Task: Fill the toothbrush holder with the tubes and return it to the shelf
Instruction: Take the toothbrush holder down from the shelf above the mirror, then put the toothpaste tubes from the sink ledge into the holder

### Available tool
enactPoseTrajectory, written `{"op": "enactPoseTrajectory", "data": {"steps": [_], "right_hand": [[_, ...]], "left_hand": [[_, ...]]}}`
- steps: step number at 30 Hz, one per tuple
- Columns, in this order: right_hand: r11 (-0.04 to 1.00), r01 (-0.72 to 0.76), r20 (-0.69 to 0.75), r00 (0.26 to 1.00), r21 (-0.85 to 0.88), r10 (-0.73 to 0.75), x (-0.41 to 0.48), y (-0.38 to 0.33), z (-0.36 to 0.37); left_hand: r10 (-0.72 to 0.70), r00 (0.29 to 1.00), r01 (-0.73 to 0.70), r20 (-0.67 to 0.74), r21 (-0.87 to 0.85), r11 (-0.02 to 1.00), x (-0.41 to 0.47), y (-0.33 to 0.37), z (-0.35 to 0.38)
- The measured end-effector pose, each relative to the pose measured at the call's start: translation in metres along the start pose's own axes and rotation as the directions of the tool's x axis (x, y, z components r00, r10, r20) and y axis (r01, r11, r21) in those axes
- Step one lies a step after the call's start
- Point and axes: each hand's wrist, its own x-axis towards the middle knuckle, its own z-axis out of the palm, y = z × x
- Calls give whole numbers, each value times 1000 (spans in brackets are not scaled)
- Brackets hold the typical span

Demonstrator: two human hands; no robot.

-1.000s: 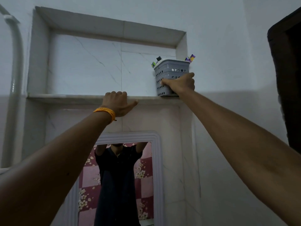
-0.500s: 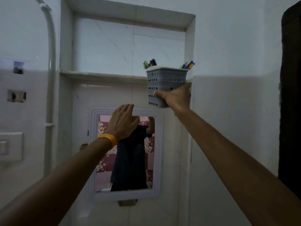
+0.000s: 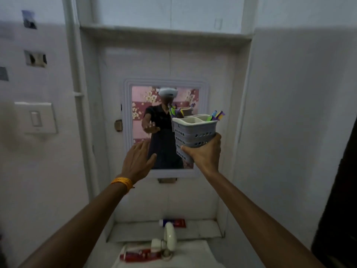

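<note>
two tubes: red tube [image 3: 174, 223] lying on far ledge, second tube [image 3: 135, 254] on near sink edge, neither loaded. my right hand [image 3: 204, 154] is gripping toothbrush holder [image 3: 194, 132] midair, below shelf [image 3: 166, 32]; left hand [image 3: 138, 161] is hovering spread, empty.

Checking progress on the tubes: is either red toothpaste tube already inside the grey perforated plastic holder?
No: one red toothpaste tube lies on the ledge and the other red tube by the tap, outside the grey perforated plastic holder.
</note>
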Motion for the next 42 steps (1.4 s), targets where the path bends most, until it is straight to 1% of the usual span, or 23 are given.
{"op": "enactPoseTrajectory", "data": {"steps": [4, 6, 10, 13, 17, 19, 21, 25, 28, 31, 33, 35, 37, 40, 42], "right_hand": [[997, -69, 15, 997, -37, 69, -40, 59, 20], [993, -104, 12, 994, -52, 105, -60, 88, 28], [979, -187, 2, 982, -85, 187, -95, 138, 39], [957, -263, -8, 965, -121, 264, -122, 180, 45], [928, -346, -41, 938, -140, 343, -154, 231, 50], [909, -386, -39, 922, -155, 385, -170, 262, 58], [908, -386, -29, 922, -164, 386, -182, 277, 57], [879, -444, -28, 895, -173, 446, -207, 315, 65], [875, -455, -39, 890, -168, 455, -227, 331, 67], [884, -443, -17, 895, -152, 445, -243, 338, 68], [876, -469, -28, 883, -113, 469, -249, 339, 69], [876, -473, -57, 881, -97, 470, -253, 339, 70], [879, -465, -68, 885, -100, 461, -257, 340, 70], [870, -479, -65, 878, -116, 475, -260, 346, 68], [856, -498, -66, 867, -138, 494, -261, 351, 66]], "left_hand": [[-110, 982, 117, 151, -37, 992, -37, -37, 35], [-158, 959, 166, 236, -15, 986, -56, -59, 56], [-232, 894, 241, 383, 26, 970, -89, -99, 93], [-274, 824, 272, 496, 79, 959, -119, -127, 124], [-313, 728, 286, 610, 145, 947, -150, -158, 163], [-328, 660, 290, 676, 173, 941, -162, -174, 188], [-321, 617, 256, 719, 202, 945, -170, -180, 199], [-329, 537, 186, 777, 271, 944, -185, -200, 230], [-327, 525, 146, 785, 296, 944, -199, -211, 246], [-304, 565, 129, 767, 282, 951, -204, -215, 258], [-277, 597, 111, 753, 264, 958, -204, -215, 261], [-264, 599, 94, 756, 261, 961, -205, -216, 263], [-271, 590, 106, 761, 260, 960, -208, -217, 263], [-289, 571, 212, 768, 202, 956, -205, -217, 258], [-283, 567, 231, 774, 180, 956, -198, -218, 252]]}}
